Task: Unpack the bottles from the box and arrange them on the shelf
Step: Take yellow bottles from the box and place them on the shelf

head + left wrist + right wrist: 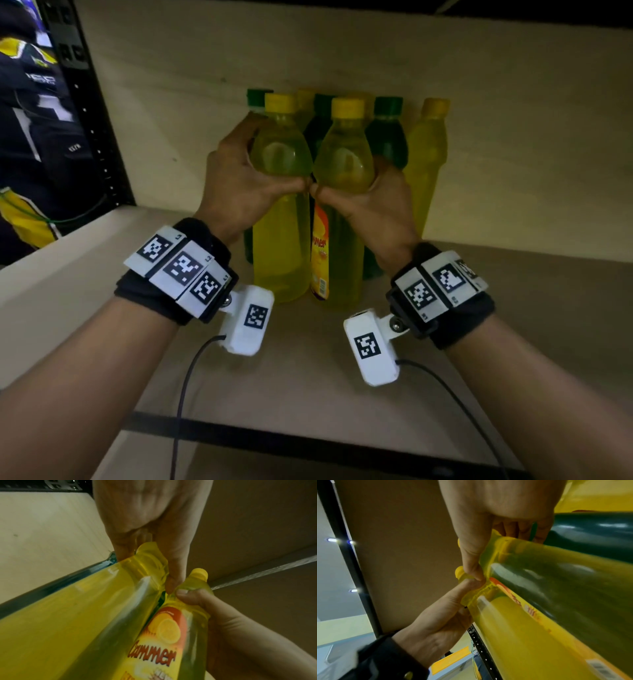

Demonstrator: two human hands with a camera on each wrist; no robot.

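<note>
From the head view, we hold two yellow bottles upright on the shelf (342, 370), one in each hand. Our left hand (236, 192) wraps the shoulder of the left yellow bottle (279, 205), and our right hand (373, 209) wraps the shoulder of the right yellow bottle (344, 205), whose orange label (320, 253) faces the gap between the two. The thumbs nearly meet in front, and the two bottles stand side by side, touching at their widest part. Behind them stand more bottles against the back wall: two dark green bottles (388, 137) with green caps and another yellow bottle (426, 161) off to the right. Both wrists wear black bands with white marker tiles (181, 267). In the left wrist view, our left hand (150, 520) curls its fingers (171, 582) round the neck end of the nearer yellow bottle (77, 615), while the right thumb (187, 595) presses on the labelled bottle (171, 635) beside it. In the right wrist view, our right hand (496, 513) grips the upper part of its bottle (556, 588), fingers curled behind it, and the left hand (440, 622) holds the lower yellow bottle (513, 635); a dark green bottle (594, 536) lies just beyond.
</note>
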